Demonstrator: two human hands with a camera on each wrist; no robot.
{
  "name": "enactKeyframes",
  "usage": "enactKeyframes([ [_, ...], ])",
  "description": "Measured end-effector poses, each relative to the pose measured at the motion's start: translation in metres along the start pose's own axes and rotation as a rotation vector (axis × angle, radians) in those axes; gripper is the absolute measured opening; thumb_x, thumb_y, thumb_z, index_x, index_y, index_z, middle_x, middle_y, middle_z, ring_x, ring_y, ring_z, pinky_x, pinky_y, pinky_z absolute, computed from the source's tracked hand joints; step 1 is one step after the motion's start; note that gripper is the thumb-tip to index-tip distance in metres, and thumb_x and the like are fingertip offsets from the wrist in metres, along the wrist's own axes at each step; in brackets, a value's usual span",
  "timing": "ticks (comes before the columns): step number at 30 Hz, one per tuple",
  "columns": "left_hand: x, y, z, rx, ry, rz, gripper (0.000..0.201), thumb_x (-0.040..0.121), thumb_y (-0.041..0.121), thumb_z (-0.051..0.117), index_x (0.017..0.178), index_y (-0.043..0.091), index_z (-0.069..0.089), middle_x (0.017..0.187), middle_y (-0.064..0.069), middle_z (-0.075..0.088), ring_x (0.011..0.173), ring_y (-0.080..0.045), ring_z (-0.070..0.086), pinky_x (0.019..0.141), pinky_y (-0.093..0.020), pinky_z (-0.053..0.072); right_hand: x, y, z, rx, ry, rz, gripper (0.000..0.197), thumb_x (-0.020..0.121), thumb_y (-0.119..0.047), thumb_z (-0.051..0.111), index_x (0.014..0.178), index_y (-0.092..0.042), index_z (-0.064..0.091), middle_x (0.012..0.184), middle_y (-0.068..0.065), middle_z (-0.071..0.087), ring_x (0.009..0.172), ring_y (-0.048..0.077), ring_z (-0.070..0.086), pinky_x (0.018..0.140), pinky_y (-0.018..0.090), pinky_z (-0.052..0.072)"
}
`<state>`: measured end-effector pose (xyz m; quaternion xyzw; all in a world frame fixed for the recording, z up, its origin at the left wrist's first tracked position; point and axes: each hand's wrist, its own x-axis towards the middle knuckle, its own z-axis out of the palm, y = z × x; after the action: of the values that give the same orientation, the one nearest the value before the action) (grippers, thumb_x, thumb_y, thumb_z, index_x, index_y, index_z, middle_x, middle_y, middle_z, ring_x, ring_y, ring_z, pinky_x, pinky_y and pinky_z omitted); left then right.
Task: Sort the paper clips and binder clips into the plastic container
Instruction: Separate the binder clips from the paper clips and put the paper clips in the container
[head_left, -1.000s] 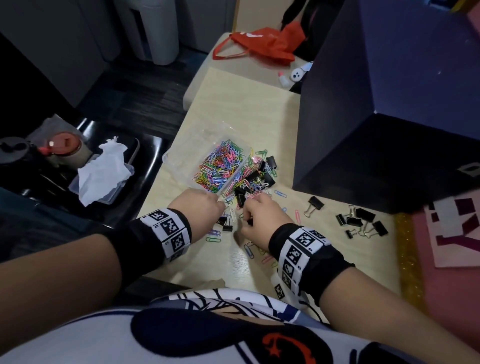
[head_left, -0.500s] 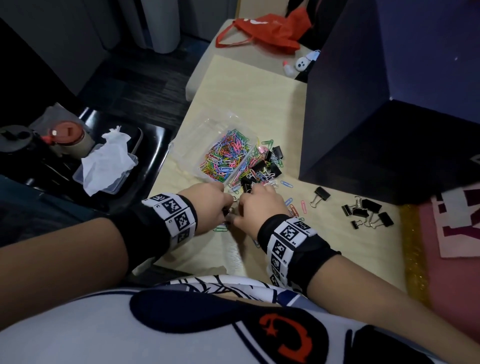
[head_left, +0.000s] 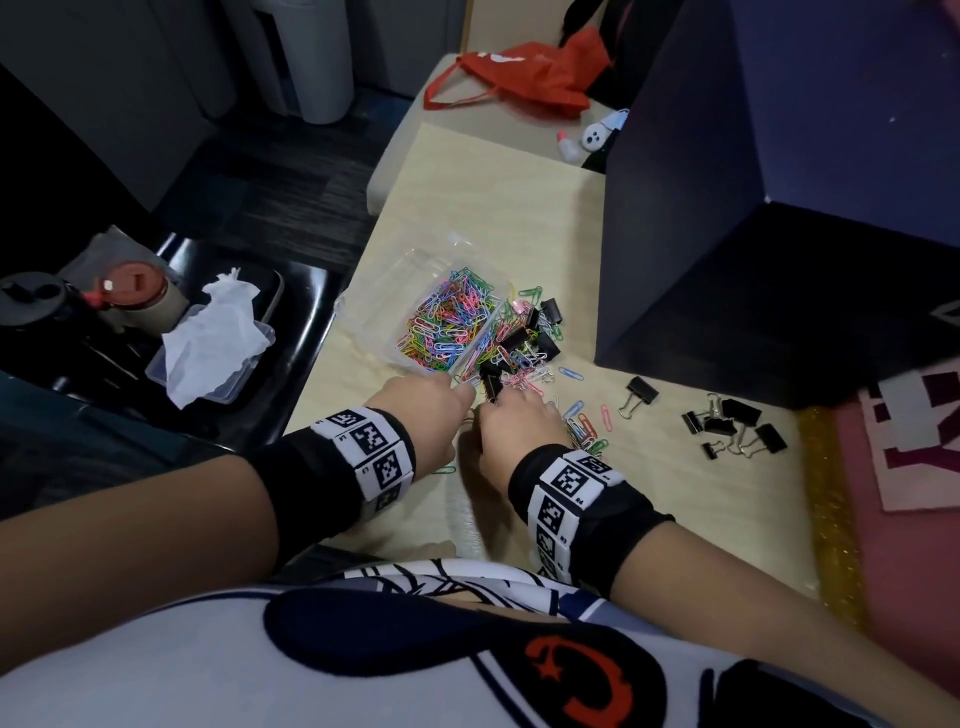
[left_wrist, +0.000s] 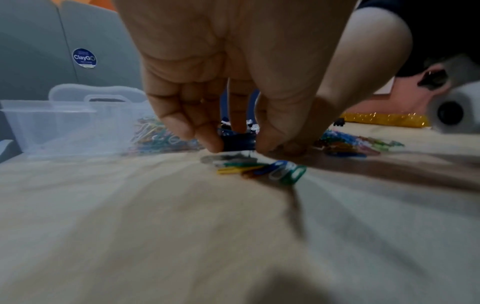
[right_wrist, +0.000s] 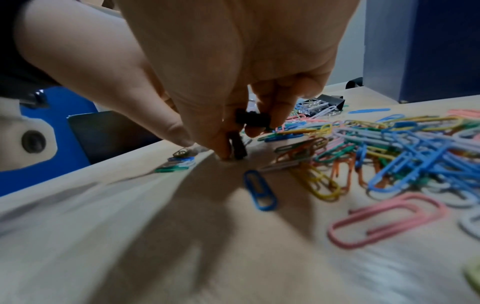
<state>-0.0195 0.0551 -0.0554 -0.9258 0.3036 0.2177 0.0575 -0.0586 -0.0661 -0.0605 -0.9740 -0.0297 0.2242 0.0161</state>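
Head view: a person sits at a light wooden table (head_left: 519, 208), both wrists in black bands with square coded markers. The left hand (head_left: 421, 415) and right hand (head_left: 519, 426) meet knuckle to knuckle just below a clear plastic container (head_left: 415, 270) half full of coloured paper clips (head_left: 447, 322). A mixed heap of paper clips and black binder clips (head_left: 524, 338) lies against the container's right side. More binder clips (head_left: 737, 426) sit in a loose group well to the right, near a dark blue box (head_left: 779, 208).

Left wrist view: the left hand's (left_wrist: 233, 72) fingers (left_wrist: 205, 135) curl down and pinch a small black binder clip (left_wrist: 239, 140) standing on the table, with a few paper clips (left_wrist: 259, 169) lying just in front.

Right wrist view: the right hand (right_wrist: 233, 61) pinches a small black binder clip (right_wrist: 253, 119) between its curled fingertips (right_wrist: 278, 115), another dark clip (right_wrist: 237, 148) upright at the thumb; coloured paper clips (right_wrist: 389, 148) are scattered to the right
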Motion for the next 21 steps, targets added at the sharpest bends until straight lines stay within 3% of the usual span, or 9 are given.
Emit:
enactKeyframes([
  [4,-0.002,0.006,-0.012,0.067,0.022,-0.008,0.036,0.080,0.026,0.062,0.110,0.017,0.043,0.110,-0.008,0.052,0.092,-0.032,0.061,0.068,-0.036,0.039,-0.002,0.008,-0.006,0.020,-0.028,-0.021,0.025,0.088,-0.014,0.048,0.112,-0.015,0.054,0.112,0.009,0.062,0.110,0.031,0.056,0.093,0.042,0.039],
  [9,0.003,0.009,-0.031,0.008,0.001,0.004,0.038,0.078,0.018,0.065,0.109,0.019,0.044,0.115,-0.007,0.048,0.088,-0.030,0.062,0.071,-0.041,0.053,-0.005,0.025,-0.014,0.143,-0.020,-0.005,0.024,0.088,-0.012,0.048,0.110,-0.016,0.056,0.111,0.009,0.061,0.107,0.030,0.057,0.087,0.037,0.042],
  [14,0.016,0.013,-0.045,-0.128,0.020,0.064,0.035,0.077,0.021,0.069,0.105,0.018,0.049,0.103,-0.005,0.049,0.091,-0.028,0.058,0.069,-0.035,0.047,-0.010,0.058,-0.015,0.379,0.046,0.189,0.019,0.091,-0.024,0.049,0.105,-0.018,0.060,0.102,0.007,0.064,0.099,0.028,0.059,0.083,0.032,0.047],
  [18,0.028,0.032,-0.053,-0.124,0.059,0.134,0.014,0.081,0.024,0.063,0.092,0.019,0.055,0.096,-0.004,0.056,0.087,-0.024,0.056,0.070,-0.032,0.045,-0.019,0.098,-0.009,0.377,-0.009,0.355,0.031,0.094,-0.027,0.046,0.116,-0.012,0.064,0.121,0.014,0.056,0.106,0.029,0.058,0.091,0.028,0.045],
  [21,0.037,0.053,-0.062,-0.103,0.066,0.197,0.018,0.081,0.025,0.062,0.099,0.021,0.058,0.102,-0.003,0.057,0.088,-0.022,0.055,0.069,-0.030,0.043,-0.028,0.124,-0.006,0.426,0.027,0.487,0.033,0.093,-0.030,0.046,0.113,-0.011,0.065,0.123,0.014,0.053,0.104,0.029,0.059,0.091,0.029,0.046],
])
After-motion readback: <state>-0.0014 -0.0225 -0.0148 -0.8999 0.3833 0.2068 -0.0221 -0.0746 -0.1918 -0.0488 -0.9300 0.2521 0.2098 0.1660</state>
